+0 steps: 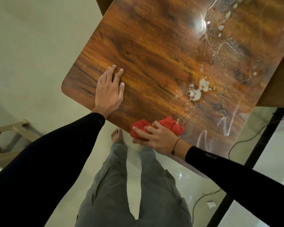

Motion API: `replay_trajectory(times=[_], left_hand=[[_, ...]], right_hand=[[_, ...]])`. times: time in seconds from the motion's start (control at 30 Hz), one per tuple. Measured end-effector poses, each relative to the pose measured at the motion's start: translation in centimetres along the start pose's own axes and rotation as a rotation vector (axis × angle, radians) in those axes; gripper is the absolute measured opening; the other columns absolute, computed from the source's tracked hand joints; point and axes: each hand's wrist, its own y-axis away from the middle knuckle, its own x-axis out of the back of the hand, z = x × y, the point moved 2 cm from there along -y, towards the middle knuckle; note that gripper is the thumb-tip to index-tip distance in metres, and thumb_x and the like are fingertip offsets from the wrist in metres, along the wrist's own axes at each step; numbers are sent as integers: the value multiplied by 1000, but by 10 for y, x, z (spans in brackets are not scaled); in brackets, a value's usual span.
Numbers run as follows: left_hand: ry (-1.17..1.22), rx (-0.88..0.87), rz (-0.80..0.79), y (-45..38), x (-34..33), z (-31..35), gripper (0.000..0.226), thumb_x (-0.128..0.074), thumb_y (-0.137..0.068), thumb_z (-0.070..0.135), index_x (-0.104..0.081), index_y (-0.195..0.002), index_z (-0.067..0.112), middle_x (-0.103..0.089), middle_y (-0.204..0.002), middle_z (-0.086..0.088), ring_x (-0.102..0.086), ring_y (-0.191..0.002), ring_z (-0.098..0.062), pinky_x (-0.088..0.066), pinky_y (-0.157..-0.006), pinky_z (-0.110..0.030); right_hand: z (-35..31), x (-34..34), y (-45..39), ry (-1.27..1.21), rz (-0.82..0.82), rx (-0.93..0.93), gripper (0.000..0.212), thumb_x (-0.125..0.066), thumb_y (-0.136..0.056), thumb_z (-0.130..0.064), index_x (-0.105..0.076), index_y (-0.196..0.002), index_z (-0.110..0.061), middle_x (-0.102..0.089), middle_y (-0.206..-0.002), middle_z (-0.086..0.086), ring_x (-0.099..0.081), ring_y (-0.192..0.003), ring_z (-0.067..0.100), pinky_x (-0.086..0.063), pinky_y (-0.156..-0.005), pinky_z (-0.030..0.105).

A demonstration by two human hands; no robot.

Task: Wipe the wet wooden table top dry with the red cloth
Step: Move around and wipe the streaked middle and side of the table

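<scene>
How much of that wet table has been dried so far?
Roughly the left part of the table top looks dry, where the left hand rests flat. The right hand presses the red cloth at the near edge. Left to do: the white puddle and streaks on the right.

Warm brown wood, red cloth

The table top (154, 51) is orange-brown with dark streaked grain and pale whitish splashes (199, 89) toward its right edge. The crumpled cloth (172, 124) at the near edge is plain red. Sleeves (56, 153) are black, trousers (115, 185) grey.
</scene>
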Motion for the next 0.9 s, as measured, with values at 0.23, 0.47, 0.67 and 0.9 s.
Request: replay_trajectory(times=[0.23, 0.47, 0.67, 0.9], left_hand=[[-3, -6, -8, 0, -2, -2, 52, -42, -117, 38, -47, -163, 13, -42, -171, -19, -40, -158, -36, -33, -130, -51], [10, -99, 4, 7, 2, 10, 44, -49, -116, 30, -55, -155, 11, -44, -168, -20, -41, -156, -36, -34, -128, -51], [113, -255, -130, 29, -20, 89, 49, -49, -114, 25, -49, -161, 13, -40, -172, -19, -40, -159, -35, -33, -130, -47], [90, -219, -100, 31, -37, 89, 49, -44, -115, 25, -46, -162, 14, -38, -173, -16, -38, -160, -33, -29, -132, -46]], right_hand=[[76, 8, 14, 55, 111, -325, 65, -56, -107, -22, -38, -169, -30, -44, -170, 13, -58, -114, 38, -47, -92, 52], [0, 2, 18, -9, 32, -102, 64, -55, -107, -31, -38, -168, -28, -38, -171, 12, -53, -120, 36, -44, -96, 53], [62, 3, 65, 84, 44, -128, 59, -44, -113, -33, -34, -171, -28, -48, -169, 13, -61, -113, 35, -45, -91, 47], [86, 17, 37, -42, 185, -870, 53, -55, -111, -24, -51, -163, -30, -48, -167, 15, -57, -115, 43, -44, -99, 56]])
